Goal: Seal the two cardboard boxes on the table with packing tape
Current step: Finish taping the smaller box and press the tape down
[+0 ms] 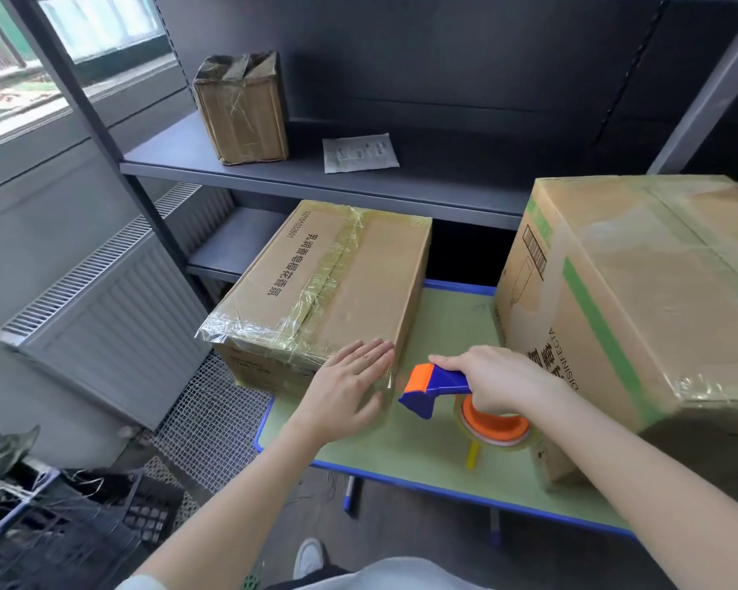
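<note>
Pressing flat with straight fingers, the left hand (pixel 350 385) lies on the small box's (pixel 333 287) near corner; just beside it, the right hand (pixel 495 381) grips the tape dispenser (pixel 435 387) above the table (pixel 401 457).

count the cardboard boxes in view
3: small brown cardboard box on the grey metal shelf; flat brown cardboard box left on the green table; large brown cardboard box on its right.

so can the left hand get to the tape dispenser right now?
Probably yes. The left hand lies flat on the near corner of the smaller box, beside the tape dispenser, nothing between them. The right hand grips its handle though.
</note>
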Demonstrator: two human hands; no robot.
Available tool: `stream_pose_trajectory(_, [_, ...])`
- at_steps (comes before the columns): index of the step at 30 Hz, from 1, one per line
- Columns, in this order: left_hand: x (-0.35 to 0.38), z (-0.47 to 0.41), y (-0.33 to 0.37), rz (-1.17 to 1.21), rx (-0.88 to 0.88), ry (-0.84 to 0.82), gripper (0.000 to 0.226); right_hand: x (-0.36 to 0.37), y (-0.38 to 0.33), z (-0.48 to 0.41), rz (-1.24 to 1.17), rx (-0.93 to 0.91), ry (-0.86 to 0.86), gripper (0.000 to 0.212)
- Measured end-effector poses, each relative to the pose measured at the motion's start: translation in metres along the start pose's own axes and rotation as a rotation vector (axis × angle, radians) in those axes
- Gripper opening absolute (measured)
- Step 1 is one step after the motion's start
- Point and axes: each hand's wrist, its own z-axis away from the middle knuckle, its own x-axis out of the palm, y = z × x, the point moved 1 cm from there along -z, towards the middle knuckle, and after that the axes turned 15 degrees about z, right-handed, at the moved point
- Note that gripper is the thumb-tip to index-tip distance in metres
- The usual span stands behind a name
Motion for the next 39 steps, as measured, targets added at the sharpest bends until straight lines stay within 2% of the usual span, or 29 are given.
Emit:
stream_pose_trajectory(4, [-0.002,-0.001,-0.002,-0.006,-0.001,-0.013,0.066,-0.005,-0.015,-0.017,0.022,-0.001,-0.114,0.071])
stream_pose_trajectory(8, [-0.007,-0.003,-0.004,-0.012,0.006,-0.026,0.070,0.004,-0.021,-0.025,0.267,-0.068,-0.303,0.041])
stream_pose_trajectory(10, [-0.007,-0.002,-0.003,-0.012,0.011,-0.028,0.070,0.011,-0.019,-0.022,0.095,-0.009,-0.384,0.047])
stream_pose_trajectory(12, [-0.005,-0.001,0.000,-0.009,0.018,0.002,0.068,0.006,-0.012,-0.024,-0.048,0.096,-0.303,0.055])
stream_pose_trajectory(18, [0.019,-0.014,0.019,-0.109,-0.074,0.278,0.056,-0.012,-0.004,-0.034,-0.141,0.463,0.061,0.088])
stream_pose_trajectory(20, [0.027,-0.019,0.024,-0.111,-0.128,0.344,0.048,-0.016,-0.005,-0.034,-0.131,0.526,0.155,0.093])
stream_pose_trajectory(22, [0.032,-0.022,0.023,-0.103,-0.140,0.402,0.038,-0.020,-0.010,-0.035,-0.188,0.559,0.269,0.090])
stream_pose_trajectory(25, [0.035,-0.023,0.018,-0.118,-0.089,0.487,0.025,-0.026,-0.022,-0.042,-0.211,0.561,0.430,0.086])
stream_pose_trajectory(29, [0.031,-0.020,0.021,-0.044,-0.098,0.467,0.032,-0.042,-0.042,-0.066,-0.114,0.483,0.594,0.085])
stream_pose_trajectory(31, [0.020,-0.012,0.020,0.043,-0.067,0.356,0.035,-0.050,-0.052,-0.085,-0.100,0.431,0.593,0.085])
stream_pose_trajectory(34, [-0.009,0.008,-0.001,0.196,0.047,0.252,0.023,-0.055,-0.069,-0.112,-0.082,0.353,0.571,0.081])
stream_pose_trajectory(36, [-0.036,0.022,-0.024,0.204,0.054,0.279,0.021,-0.054,-0.080,-0.125,-0.064,0.330,0.567,0.077])
stream_pose_trajectory(39, [-0.073,0.041,-0.070,0.143,-0.037,0.371,0.028,-0.050,-0.093,-0.138,0.013,0.328,0.563,0.068])
